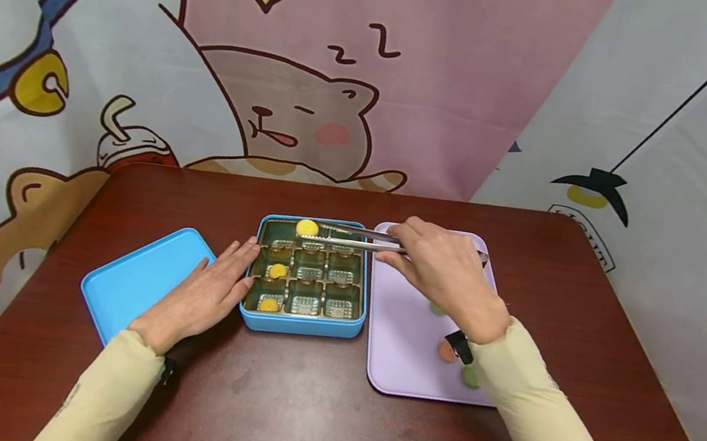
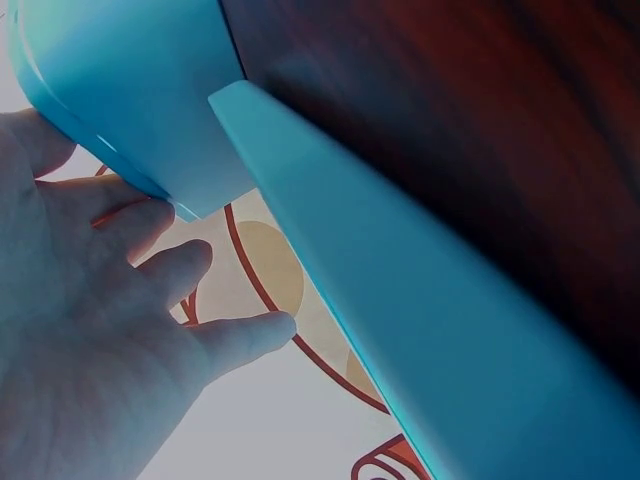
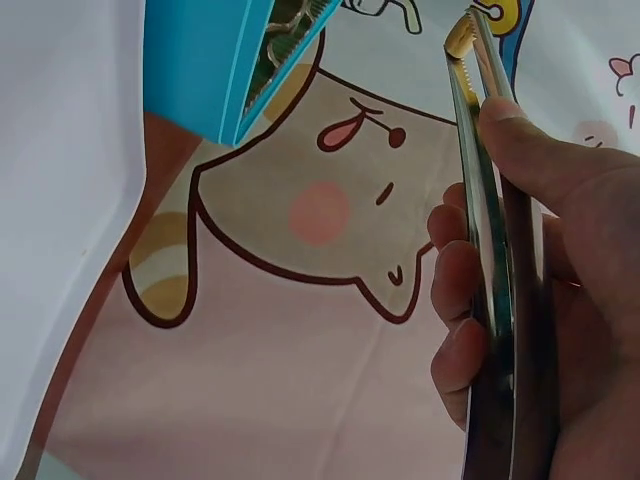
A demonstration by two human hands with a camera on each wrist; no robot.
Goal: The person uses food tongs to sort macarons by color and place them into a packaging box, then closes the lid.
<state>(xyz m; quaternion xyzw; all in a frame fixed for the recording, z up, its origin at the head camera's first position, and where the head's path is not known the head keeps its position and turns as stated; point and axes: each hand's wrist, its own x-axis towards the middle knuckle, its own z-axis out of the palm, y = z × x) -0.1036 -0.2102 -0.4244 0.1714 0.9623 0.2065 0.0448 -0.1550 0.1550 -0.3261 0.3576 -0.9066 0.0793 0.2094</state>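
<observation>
Metal tongs (image 3: 490,290) lie in the grip of my right hand (image 1: 445,274), which is over the purple tray. Their tips pinch a small round yellow piece (image 1: 307,228) above the back-left part of a blue box (image 1: 302,326). Inside the box is a gold insert divided into several compartments. Two more yellow pieces sit in its left column, one in the middle compartment (image 1: 277,271) and one in the front compartment (image 1: 269,304). My left hand (image 1: 202,297) reaches across the blue lid, its fairly straight, spread fingers touching the box's left rim.
A blue lid (image 1: 143,280) lies left of the box, partly under my left forearm. To the right, the purple tray (image 1: 402,352) carries an orange piece (image 1: 447,351) and green pieces (image 1: 470,377), partly hidden by my right arm. A printed cloth hangs behind the brown table (image 1: 293,427).
</observation>
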